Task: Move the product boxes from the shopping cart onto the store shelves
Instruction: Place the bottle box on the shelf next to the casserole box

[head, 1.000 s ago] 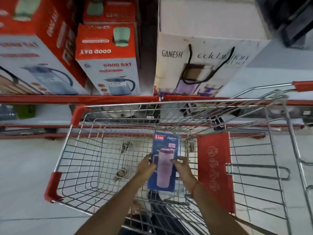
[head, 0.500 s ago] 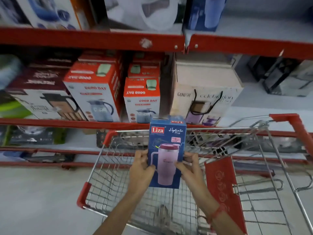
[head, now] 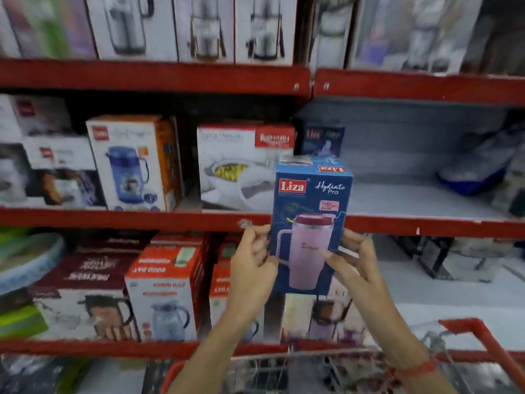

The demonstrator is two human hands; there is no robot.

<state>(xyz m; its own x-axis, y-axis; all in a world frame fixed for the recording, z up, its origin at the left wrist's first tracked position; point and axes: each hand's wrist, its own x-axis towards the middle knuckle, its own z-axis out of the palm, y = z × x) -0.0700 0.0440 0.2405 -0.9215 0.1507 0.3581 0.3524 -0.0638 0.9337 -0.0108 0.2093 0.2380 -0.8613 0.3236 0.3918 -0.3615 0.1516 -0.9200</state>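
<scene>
I hold a blue Liza box [head: 311,200] with a pink tumbler printed on it, upright, in front of the middle shelf's red edge [head: 142,220]. My left hand [head: 251,265] grips its left side and my right hand [head: 355,260] grips its right side. Another dark blue Liza box [head: 322,139] stands at the back of the middle shelf, just behind it. The shopping cart [head: 480,334], wire with red trim, shows at the bottom of the view below my arms.
White bare shelf surface [head: 412,199] lies right of the held box. A white casserole box [head: 241,166] and an orange flask box [head: 133,163] stand to its left. Kettle boxes [head: 167,294] fill the lower shelf, flask boxes [head: 204,27] the top shelf.
Both hands lifted the blue box out of the cart and up to middle-shelf height. The view tilted up, so the cart dropped to the bottom edge.
</scene>
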